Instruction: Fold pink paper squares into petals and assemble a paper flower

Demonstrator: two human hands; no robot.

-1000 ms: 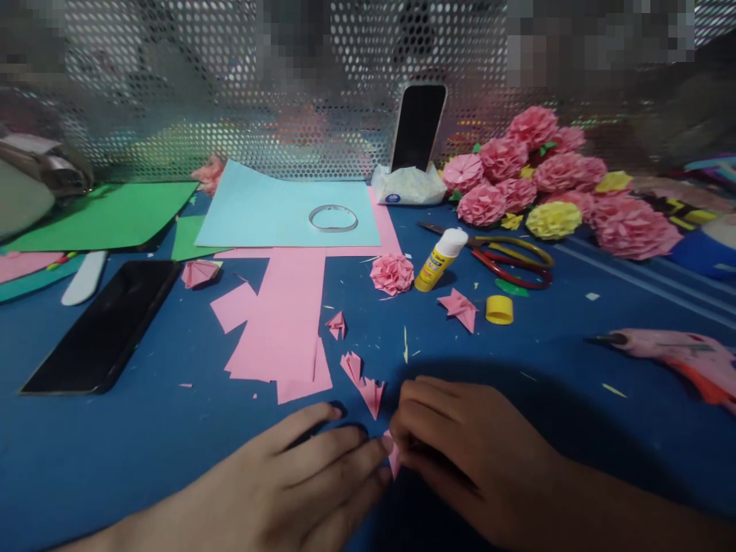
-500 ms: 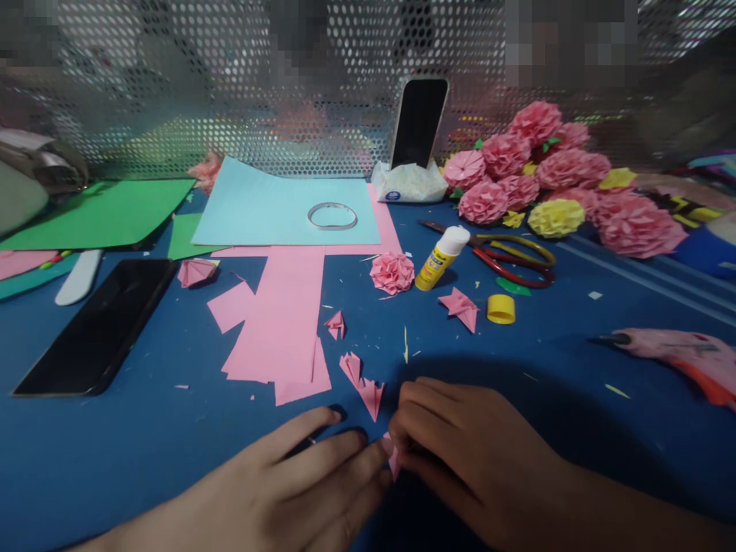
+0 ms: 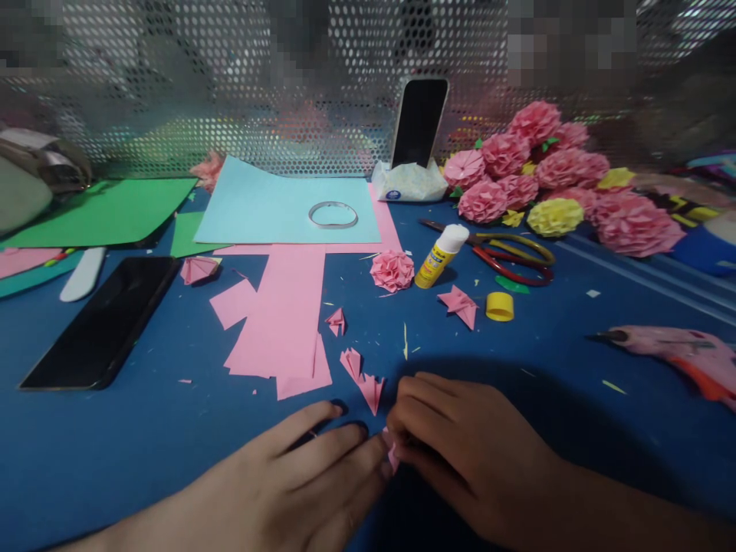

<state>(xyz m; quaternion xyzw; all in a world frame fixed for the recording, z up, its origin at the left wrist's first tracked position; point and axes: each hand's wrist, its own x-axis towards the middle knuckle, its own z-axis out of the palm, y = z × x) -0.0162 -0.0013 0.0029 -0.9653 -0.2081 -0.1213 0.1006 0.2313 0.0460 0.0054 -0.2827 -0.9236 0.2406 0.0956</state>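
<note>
Small-scale paper handling at the near edge of the view. A small pink paper piece [image 3: 392, 454] lay between the left hand [image 3: 310, 479] and the right hand [image 3: 457, 452], low over the blue worktop [image 3: 138, 460], just nearer the person than a pointed pink fold [image 3: 372, 392]. The step in hand was judged to be the shaping or creasing of this piece. Done well, it probably called for one hand to steady the paper while the other pressed along the crease, with edges aligned before firm pressure was applied; light fingertips would have suited so small a sheet, since a hard squeeze risked crumpling its points. The grip of the left hand was narrow at the thumb and forefinger, which appeared to pinch the piece, while its other fingers were spread and loosely bent. The grip of the right hand was nearly closed, with fingers curled and fingertips meeting the same piece from the opposite side; the exact contact there was hidden, so the force applied could not be told.
</note>
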